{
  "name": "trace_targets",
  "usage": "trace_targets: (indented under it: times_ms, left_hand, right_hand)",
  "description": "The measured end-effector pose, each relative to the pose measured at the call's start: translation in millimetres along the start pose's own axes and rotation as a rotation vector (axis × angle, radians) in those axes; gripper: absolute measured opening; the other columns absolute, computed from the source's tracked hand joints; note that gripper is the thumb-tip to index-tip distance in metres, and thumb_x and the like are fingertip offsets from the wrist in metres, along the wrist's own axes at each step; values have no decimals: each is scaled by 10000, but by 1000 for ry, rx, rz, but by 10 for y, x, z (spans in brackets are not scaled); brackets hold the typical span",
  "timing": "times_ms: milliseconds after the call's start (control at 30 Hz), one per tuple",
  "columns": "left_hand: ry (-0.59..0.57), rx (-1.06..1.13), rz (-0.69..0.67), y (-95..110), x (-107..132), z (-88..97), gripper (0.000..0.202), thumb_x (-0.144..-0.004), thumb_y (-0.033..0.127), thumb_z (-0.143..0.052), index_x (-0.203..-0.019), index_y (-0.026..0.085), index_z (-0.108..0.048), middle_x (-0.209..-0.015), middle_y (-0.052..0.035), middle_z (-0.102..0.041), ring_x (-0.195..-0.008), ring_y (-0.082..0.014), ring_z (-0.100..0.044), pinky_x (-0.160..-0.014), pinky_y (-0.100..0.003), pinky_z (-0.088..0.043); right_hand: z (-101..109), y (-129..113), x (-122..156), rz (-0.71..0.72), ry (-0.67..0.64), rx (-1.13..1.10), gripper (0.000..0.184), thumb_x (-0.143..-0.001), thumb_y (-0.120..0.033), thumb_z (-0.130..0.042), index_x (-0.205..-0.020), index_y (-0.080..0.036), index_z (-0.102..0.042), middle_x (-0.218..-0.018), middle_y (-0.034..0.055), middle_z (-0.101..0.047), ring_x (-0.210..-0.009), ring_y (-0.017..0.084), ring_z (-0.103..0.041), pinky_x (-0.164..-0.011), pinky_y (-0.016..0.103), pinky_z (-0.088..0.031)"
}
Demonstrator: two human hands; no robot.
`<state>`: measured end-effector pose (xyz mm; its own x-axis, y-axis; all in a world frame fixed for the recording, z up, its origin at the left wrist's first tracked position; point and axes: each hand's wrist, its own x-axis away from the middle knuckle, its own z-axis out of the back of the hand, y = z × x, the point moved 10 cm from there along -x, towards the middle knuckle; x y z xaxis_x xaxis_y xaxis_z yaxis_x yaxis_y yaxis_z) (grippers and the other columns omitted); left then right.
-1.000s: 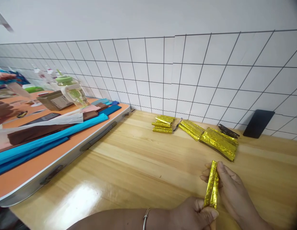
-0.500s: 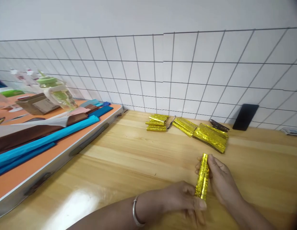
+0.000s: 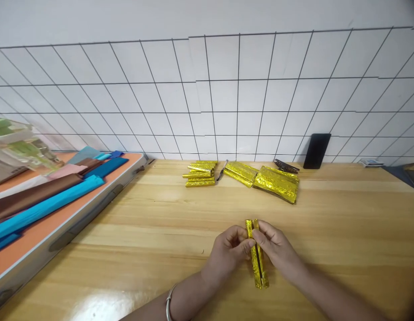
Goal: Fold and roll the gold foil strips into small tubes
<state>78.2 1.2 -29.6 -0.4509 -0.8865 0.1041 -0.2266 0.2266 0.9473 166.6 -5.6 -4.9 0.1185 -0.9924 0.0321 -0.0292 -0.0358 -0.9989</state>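
Observation:
A narrow strip of gold foil paper (image 3: 256, 263), folded inward from both long sides, stands between my hands with a dark gap down its middle. My left hand (image 3: 230, 249) pinches its left edge near the upper end, thumb on top. On the other side, my right hand (image 3: 275, 247) grips the right edge, its thumb pressed on the fold. Behind them lie a stack of flat gold foil sheets (image 3: 276, 185), a second gold foil pile (image 3: 240, 173) touching it, and several folded gold foil strips (image 3: 200, 174) heaped to the left.
A pen (image 3: 222, 170) lies between the gold piles. A dark hair clip (image 3: 286, 166) and a black phone (image 3: 317, 150) stand near the tiled wall. On the left, an orange-topped board (image 3: 126, 161) bears blue and brown paper rolls (image 3: 59, 200) and a green-lidded bottle (image 3: 22, 147).
My left hand has moved from the strip's lower end up to its upper part. The strip now shows a dark gap along its middle. The view has turned right.

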Motion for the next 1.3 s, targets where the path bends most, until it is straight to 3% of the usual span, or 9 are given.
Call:
trace_targets:
  times_ms: [133,267,500,733,933,1100,1300]
  left_hand:
    - [85,19,-30,55,-23,97,338,-691,419,-697,-753,129,-536,-640,20,-519,-590,-78,-467,-571,-192,-376]
    - [116,14,-40,54,-54,170,322,-709,425,-677,-779,132,-563,-608,25,-505,-550,-74,-444,-526,-185,-348]
    - [139,43,-66,58,-96,212,302,-717,403,-674,-834,143,-573,-623,29,-507,-525,-67,-438,-506,-184,-346]
    - [152,10,-230,224,-117,290,497,-716,288,-698,-1159,234,-478,-901,-14,-549,-650,-83,-485,-587,-204,-417]
    - [112,-95,-287,218,-131,313,338,-767,248,-651,-1083,219,-534,-899,-12,-523,-644,-73,-472,-587,-204,-416]
    - [128,-85,-275,207,-111,305,339,-759,258,-662,-1066,216,-523,-949,-20,-529,-629,-69,-497,-556,-201,-415]
    - [152,11,-238,215,-107,291,344,-703,280,-713,-969,186,-517,-778,11,-545,-627,-76,-487,-553,-183,-401]
  right_hand:
    - [107,110,-22,-14,72,-16,527,-773,-395,-623,-1241,-232,-445,-973,42,-602,-896,182,-568,-768,291,-474]
    - [99,135,-33,44,58,27,562,-777,-349,-625,-1267,-223,-381,-903,32,-583,-812,164,-583,-715,293,-491]
    - [88,136,-17,91,44,126,370,-843,-339,-535,-1187,-214,-473,-1030,65,-614,-932,177,-591,-818,307,-484]
    - [169,170,-26,119,96,248,375,-842,-342,-527,-1189,-205,-489,-1018,75,-627,-846,173,-607,-715,277,-505]
    - [210,51,-11,256,146,433,350,-830,-268,-534,-1178,-230,-510,-966,38,-632,-755,139,-591,-674,240,-496]
    - [215,-82,32,355,183,589,352,-829,-235,-517,-1181,-247,-512,-1027,33,-623,-850,151,-598,-754,247,-496]
    - [137,-168,71,452,170,716,361,-814,-197,-513,-1169,-267,-506,-1031,16,-631,-889,148,-606,-768,237,-498]
